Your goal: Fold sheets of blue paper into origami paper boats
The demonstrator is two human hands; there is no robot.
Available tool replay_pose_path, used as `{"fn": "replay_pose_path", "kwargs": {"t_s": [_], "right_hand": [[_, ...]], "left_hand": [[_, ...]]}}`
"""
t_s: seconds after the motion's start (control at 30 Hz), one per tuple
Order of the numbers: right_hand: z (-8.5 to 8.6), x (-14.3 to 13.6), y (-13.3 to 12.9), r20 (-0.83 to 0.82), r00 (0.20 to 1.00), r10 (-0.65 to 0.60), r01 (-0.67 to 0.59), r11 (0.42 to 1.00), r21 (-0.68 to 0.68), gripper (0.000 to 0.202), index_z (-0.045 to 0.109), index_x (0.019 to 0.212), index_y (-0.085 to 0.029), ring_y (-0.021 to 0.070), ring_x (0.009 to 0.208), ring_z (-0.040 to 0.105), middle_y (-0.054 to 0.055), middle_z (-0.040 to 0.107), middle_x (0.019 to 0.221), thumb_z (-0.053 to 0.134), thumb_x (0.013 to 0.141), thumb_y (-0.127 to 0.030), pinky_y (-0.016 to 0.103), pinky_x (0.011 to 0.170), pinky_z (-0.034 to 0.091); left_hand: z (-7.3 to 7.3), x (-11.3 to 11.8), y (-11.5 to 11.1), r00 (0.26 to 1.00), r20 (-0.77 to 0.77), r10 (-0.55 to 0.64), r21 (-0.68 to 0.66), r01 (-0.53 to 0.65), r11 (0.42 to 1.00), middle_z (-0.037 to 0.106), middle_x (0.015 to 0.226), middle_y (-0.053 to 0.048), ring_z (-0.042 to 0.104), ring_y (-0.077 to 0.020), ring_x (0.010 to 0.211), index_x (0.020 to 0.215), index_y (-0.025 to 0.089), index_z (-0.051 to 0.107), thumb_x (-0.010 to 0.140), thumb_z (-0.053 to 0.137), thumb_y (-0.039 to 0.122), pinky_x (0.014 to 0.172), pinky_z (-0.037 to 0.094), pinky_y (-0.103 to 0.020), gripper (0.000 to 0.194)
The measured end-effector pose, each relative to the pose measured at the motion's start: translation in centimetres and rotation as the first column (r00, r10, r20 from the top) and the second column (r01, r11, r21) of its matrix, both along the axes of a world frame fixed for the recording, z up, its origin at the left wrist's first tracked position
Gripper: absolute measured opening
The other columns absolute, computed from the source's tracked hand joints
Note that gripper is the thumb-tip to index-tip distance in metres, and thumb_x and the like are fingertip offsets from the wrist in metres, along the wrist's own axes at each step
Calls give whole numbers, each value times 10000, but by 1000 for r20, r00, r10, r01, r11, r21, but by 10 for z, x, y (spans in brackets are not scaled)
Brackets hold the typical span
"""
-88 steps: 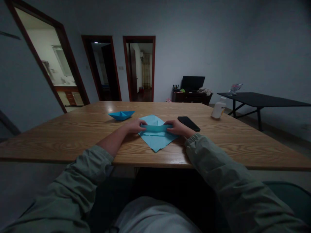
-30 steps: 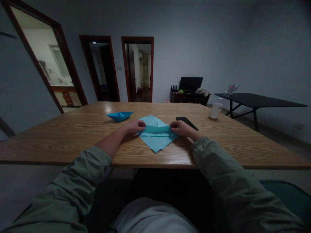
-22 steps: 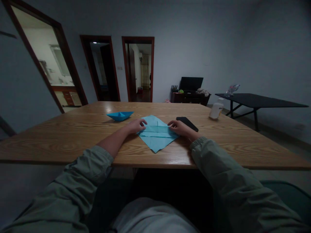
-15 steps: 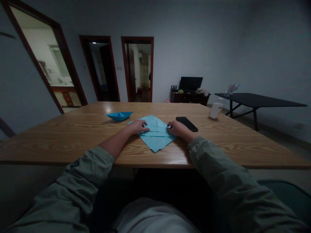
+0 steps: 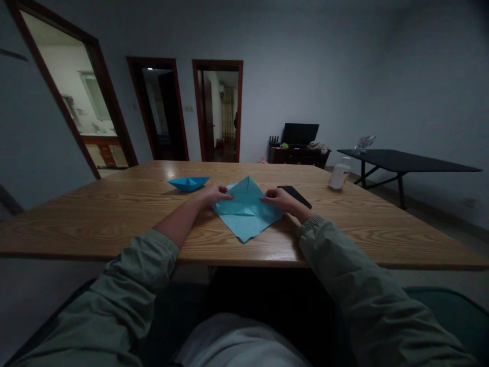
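A creased light-blue sheet of paper (image 5: 246,219) lies in front of me with one corner toward the table's near edge. Its far part is raised and comes to a point at the top. My left hand (image 5: 216,194) pinches the sheet's left side between thumb and fingers. On the right side, my right hand (image 5: 278,198) grips the paper the same way, thumb on the near face. A darker blue folded paper boat (image 5: 189,184) sits to the left, beyond my left hand and apart from it.
The wooden table (image 5: 126,219) spans the view. Behind my right hand lies a black phone-like slab (image 5: 296,194), partly covered. A white bottle (image 5: 340,174) stands at the right edge. Farther off are a black table (image 5: 405,159) and a screen (image 5: 301,133) on a cabinet.
The far part of the light-blue paper has been lifted from the table into a raised point. Both hands have closed on its sides and stay in nearly the same place.
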State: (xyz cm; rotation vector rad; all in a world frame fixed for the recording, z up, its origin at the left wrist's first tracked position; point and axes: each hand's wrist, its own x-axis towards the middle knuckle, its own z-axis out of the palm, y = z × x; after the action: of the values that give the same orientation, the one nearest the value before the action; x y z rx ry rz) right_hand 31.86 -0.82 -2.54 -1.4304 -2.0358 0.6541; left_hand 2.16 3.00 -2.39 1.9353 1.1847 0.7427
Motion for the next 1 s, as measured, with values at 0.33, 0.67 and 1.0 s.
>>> {"fn": "replay_pose_path", "kwargs": {"t_s": [0.33,0.67,1.0], "right_hand": [[14,-17,-5,-392,917,66,16,979,204,435,568,799,-168,164,673,540,18,573,725,652,771,-594,256,608,432],[16,-86,-28,-43,969,244,-187,835,518,184,698,1030,-214,229,1222,522,83,581,1301,593,932,-328,350,1053,387],[19,-28,7,-202,977,-66,141,913,383,289,683,1101,-136,242,932,644,107,697,1029,619,894,-328,335,824,506]], "left_hand": [[16,8,-8,901,195,389,443,-434,784,654,1066,-114,602,-220,963,1000,150,631,707,735,442,837,483,-338,426],[17,49,-20,933,358,48,173,-117,978,701,1084,-105,639,-224,992,1100,121,636,842,579,412,854,510,-322,393],[19,21,-22,908,417,-28,-147,98,984,726,1010,-102,680,-227,894,1169,151,627,804,640,384,794,548,-348,434]]}}
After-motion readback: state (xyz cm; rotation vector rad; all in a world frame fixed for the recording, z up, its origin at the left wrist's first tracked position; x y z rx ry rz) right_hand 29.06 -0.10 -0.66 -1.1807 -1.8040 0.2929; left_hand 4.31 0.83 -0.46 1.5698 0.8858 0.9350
